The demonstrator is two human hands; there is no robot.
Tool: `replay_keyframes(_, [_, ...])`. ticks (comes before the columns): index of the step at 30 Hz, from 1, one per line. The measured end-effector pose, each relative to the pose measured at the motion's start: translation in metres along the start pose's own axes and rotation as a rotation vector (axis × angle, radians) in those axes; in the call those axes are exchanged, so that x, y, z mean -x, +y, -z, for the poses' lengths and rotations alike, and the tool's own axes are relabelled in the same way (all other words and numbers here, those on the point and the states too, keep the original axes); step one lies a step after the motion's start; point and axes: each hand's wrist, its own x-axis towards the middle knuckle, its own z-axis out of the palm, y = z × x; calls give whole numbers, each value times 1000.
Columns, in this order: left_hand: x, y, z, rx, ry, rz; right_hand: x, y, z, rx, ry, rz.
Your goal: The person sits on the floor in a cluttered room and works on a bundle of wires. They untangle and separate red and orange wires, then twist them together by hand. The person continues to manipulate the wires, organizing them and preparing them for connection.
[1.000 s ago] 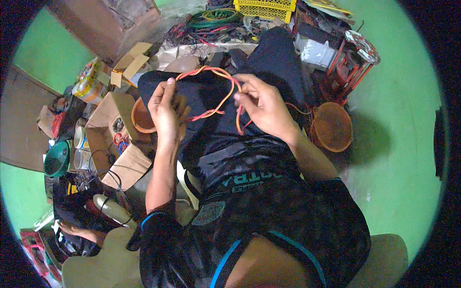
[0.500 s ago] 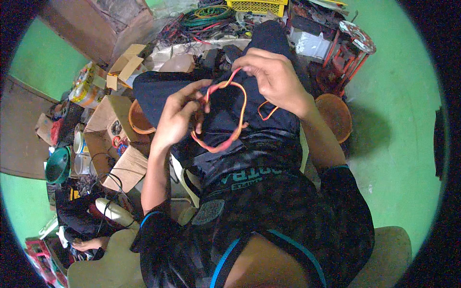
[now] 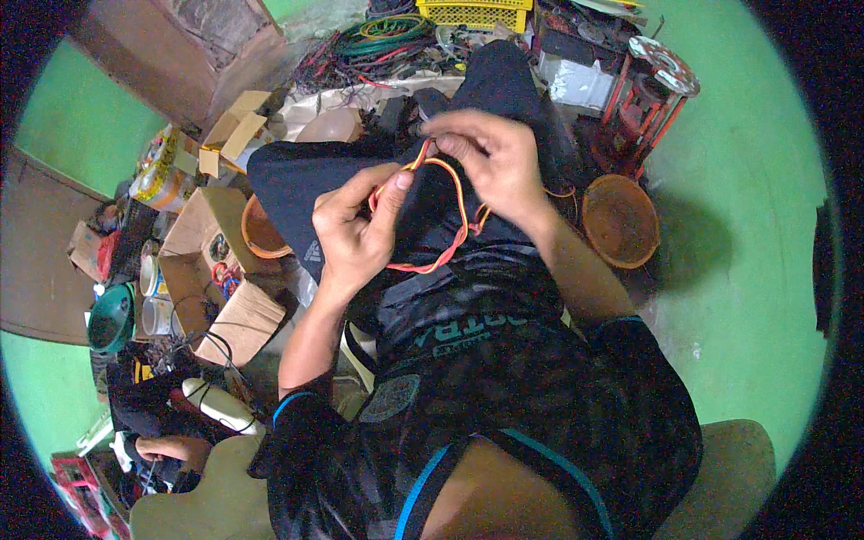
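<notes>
A twisted red and yellow wire (image 3: 462,202) forms a loop above my lap. My left hand (image 3: 358,220) pinches it on the loop's left side, thumb pressed against the fingers. At the top of the loop my right hand (image 3: 493,157), smeared a little by motion, has its fingertips closed on the wire's upper end. Part of the wire trails below my right wrist, and a thin piece shows to the right of that wrist. My fingers hide where the strands cross.
An orange bowl (image 3: 621,221) and a red metal frame (image 3: 643,108) stand at right. Left are an open cardboard box (image 3: 202,225), a green bowl (image 3: 111,317) and another person's hand (image 3: 175,448). Coiled cables (image 3: 396,40) and a yellow crate (image 3: 477,13) lie ahead.
My left hand has moved right, its thumb now over the wire. My right hand has moved slightly left and down, bringing the two hands closer. The loop has turned and narrowed.
</notes>
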Motion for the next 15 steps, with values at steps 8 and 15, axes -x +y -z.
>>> replay_keyframes(8, [2,-3,-1,53,236,140,20,-11,5,-19,-206,112])
replay_keyframes(15, [-2,4,-3,97,130,294,20,-17,-6,230,-74,162])
